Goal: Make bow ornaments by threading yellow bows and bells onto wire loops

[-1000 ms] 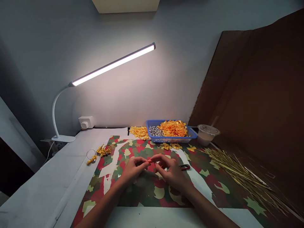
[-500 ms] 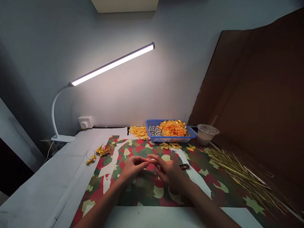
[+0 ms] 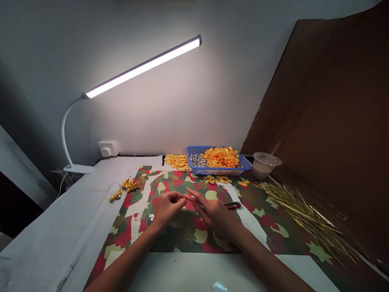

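My left hand (image 3: 168,207) and my right hand (image 3: 212,210) meet fingertip to fingertip over a patterned red, green and cream sheet (image 3: 170,243). Both pinch at the same spot, and whatever sits between the fingertips is too small or too hidden to make out. Beside my right hand lies a small red-handled cutter (image 3: 232,205), partly behind the hand. Several yellow ribbon bows (image 3: 223,179) rest on the sheet beyond my hands. Off to the left, yellow bows with thin rings (image 3: 131,184) lie at the sheet's edge.
A blue basket (image 3: 220,172) at the back holds orange-yellow bows and silver bells. More bows (image 3: 176,162) are heaped left of it. A lidded plastic cup (image 3: 265,165) and a bundle of gold twist ties (image 3: 304,215) are at right. A lamp (image 3: 142,67) shines above; cardboard (image 3: 328,105) leans at right.
The camera view has tilted down slightly, so the scene sits differently in it. My hands stay together at the fingertips, with the right fingers slightly more stretched out.
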The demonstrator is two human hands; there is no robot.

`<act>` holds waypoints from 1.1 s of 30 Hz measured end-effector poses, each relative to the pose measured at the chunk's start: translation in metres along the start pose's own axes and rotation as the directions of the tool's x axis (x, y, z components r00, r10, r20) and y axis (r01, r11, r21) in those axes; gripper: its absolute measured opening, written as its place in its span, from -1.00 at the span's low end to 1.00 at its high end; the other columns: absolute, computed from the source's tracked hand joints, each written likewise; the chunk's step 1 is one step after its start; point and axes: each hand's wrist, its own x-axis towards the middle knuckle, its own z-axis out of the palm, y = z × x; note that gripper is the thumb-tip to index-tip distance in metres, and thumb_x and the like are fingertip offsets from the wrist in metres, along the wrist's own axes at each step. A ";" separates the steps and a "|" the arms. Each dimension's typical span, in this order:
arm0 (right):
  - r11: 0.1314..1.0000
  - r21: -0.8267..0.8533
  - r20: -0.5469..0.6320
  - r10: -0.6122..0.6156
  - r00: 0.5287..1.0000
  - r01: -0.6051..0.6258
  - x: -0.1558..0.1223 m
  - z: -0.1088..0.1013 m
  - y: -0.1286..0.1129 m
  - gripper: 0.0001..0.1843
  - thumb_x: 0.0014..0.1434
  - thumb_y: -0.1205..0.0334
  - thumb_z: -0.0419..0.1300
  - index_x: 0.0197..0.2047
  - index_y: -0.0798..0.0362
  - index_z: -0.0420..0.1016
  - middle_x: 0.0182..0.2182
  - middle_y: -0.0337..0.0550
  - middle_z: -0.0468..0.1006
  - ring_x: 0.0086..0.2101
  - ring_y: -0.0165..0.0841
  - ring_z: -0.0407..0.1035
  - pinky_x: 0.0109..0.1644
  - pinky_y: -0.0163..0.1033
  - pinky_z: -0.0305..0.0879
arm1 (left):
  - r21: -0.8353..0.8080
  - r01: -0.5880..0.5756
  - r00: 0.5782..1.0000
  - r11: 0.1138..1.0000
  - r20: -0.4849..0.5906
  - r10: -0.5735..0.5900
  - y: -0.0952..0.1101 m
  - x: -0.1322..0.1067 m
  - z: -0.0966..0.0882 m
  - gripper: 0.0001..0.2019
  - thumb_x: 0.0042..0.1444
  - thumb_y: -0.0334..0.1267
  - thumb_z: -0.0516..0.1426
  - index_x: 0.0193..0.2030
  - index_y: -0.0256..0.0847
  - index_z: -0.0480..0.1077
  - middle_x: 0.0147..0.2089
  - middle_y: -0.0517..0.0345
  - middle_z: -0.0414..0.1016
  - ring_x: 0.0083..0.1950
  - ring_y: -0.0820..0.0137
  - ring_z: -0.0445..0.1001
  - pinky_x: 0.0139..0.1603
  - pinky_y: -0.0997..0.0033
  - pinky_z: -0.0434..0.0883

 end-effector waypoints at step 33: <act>0.995 -0.091 -0.161 -0.052 0.986 0.037 -0.004 0.000 0.006 -0.81 0.26 0.26 0.01 -0.27 0.01 0.45 -0.54 -0.21 0.57 -0.62 -0.43 0.35 -0.53 -0.35 0.04 | -0.002 0.122 0.973 0.993 0.197 -0.119 0.001 0.003 0.004 -0.77 -0.14 -0.12 0.21 -0.52 -0.27 0.52 -0.66 0.31 0.27 -0.61 0.56 0.11 -0.60 0.51 0.01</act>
